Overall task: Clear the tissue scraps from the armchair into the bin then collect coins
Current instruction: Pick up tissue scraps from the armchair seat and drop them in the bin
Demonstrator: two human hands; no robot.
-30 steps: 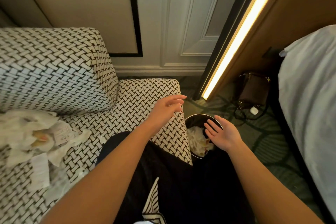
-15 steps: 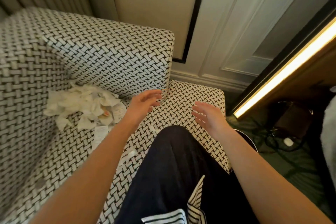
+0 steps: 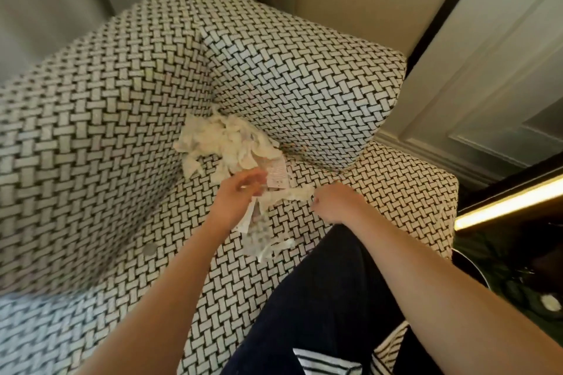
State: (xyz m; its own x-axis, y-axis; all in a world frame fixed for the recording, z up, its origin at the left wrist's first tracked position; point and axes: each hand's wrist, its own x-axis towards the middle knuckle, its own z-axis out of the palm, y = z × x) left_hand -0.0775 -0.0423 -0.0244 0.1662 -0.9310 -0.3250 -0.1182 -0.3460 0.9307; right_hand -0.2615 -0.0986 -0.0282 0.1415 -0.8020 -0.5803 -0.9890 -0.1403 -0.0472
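A second ago both my hands hang open over the bin, off the right side of the armchair (image 3: 298,76), with white tissue lying in it. Half a second ago they cross the seat, open and holding nothing. Now they are at the tissue scraps (image 3: 225,143), which lie heaped in the far corner of the seat where back and arm meet, with loose strips trailing nearer to me.

My left hand (image 3: 240,193) is blurred with motion, but a strip hangs down from under the palm, so I judge it curled round a few scraps at the near edge of the heap. My right hand (image 3: 335,204) has its fingers curled under and seems to pinch the right end of a long strip lying between the two hands. A printed slip (image 3: 277,175) sits just beyond my left hand.

So I read this as the start of a new load. Most of the heap is not yet cleared, and several trips look likely. Only a dark curved rim of the bin (image 3: 470,268) shows at the right edge. One round grey disc, probably a coin (image 3: 149,250), lies on the near left of the seat, well apart from the scraps; that waits until the tissue is gone.
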